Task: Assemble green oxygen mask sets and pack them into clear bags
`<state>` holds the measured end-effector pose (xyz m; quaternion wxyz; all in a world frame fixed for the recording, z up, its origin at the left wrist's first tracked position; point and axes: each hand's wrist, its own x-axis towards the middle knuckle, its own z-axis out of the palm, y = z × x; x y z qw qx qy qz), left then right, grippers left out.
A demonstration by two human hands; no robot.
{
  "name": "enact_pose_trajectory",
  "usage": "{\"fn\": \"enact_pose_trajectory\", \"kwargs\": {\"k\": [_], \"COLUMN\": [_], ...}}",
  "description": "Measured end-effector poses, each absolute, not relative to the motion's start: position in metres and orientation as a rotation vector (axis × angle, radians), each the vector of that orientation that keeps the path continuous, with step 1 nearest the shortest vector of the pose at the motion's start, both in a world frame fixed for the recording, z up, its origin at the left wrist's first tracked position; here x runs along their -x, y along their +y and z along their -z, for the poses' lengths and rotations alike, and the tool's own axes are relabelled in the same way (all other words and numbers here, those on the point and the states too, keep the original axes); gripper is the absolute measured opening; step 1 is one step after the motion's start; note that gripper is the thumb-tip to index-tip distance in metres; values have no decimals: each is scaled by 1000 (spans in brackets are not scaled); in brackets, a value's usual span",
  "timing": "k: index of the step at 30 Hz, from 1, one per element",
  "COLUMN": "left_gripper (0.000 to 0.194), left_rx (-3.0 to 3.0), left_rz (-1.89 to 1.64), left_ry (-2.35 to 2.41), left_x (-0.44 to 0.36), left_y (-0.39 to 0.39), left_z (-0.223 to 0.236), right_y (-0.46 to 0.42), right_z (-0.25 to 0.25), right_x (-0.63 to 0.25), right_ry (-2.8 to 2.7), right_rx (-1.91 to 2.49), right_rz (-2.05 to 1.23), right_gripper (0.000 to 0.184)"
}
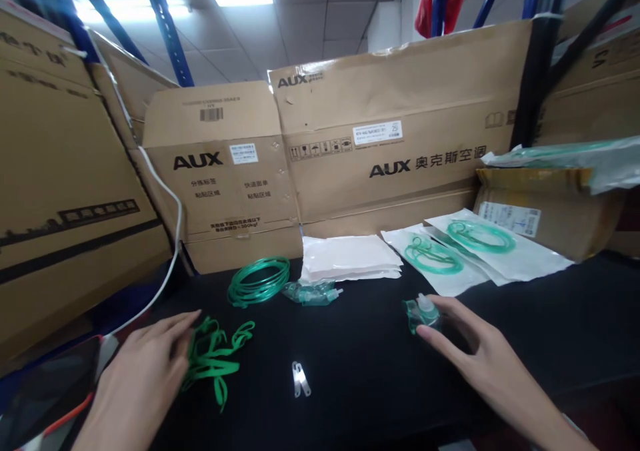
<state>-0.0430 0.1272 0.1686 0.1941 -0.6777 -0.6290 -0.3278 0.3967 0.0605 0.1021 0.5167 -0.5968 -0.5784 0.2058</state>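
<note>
In the head view, pinching a glossy, see-through green mask (413, 318) with white nozzle (425, 304) right of centre in the right hand (481, 339), with the left hand (143, 364) at tangled green straps (215, 370), lower left, impossible to tell if gripping, and black table (360, 371) stretching between, edged by cardboard (340, 191) behind.

My left hand (140, 368) extends from the lower left, back upward, fingers (173, 326) reaching forward and slightly bent. My right hand (473, 338) is well apart from it, thumb (443, 346) and index finger (453, 306) set in a pinch, the right forearm (533, 401) slanting from the lower right.
</note>
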Motion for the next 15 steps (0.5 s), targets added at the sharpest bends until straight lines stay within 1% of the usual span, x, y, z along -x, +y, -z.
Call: {"fn": "enact_pose_trajectory", "kwargs": {"k": [2,4,6,8,10,11,13,15], "left_gripper": [41,50,44,35,30,33,45,52], "left_rx": [1873,1846,1934,2182,2485,2631,2823,2930], "left_rz": [751,758,871,1112,1168,1144,1137,1198], "left_ry": [-1682,-1586,-1553,-1358,-1203,-1143,-1166,-1245], "left_x": [40,19,-19,-67,-113,-132,-160,-174], "left_y": [127,120,108,95,85,82,79,79], "left_z": [-165,-168,-172,-172,-163,-156,-140,-124], "right_y": [59,57,56,56,58,58,59,58], "right_z": [-104,-105,-106,-106,-105,-104,-102,-102], "right_x": [-396,-395,-395,-394,-393,-393,-394,-394], "right_ry": [-1443,-1499,-1563,-1636,-1711,-1742,-1796,-1852], "right_rx": [1462,1474,1465,1415,1323,1277,1216,1189], "right_rz": [-423,-370,-345,-355,-381,-392,-392,-360], "right_gripper": [49,45,40,35,30,29,29,34]}}
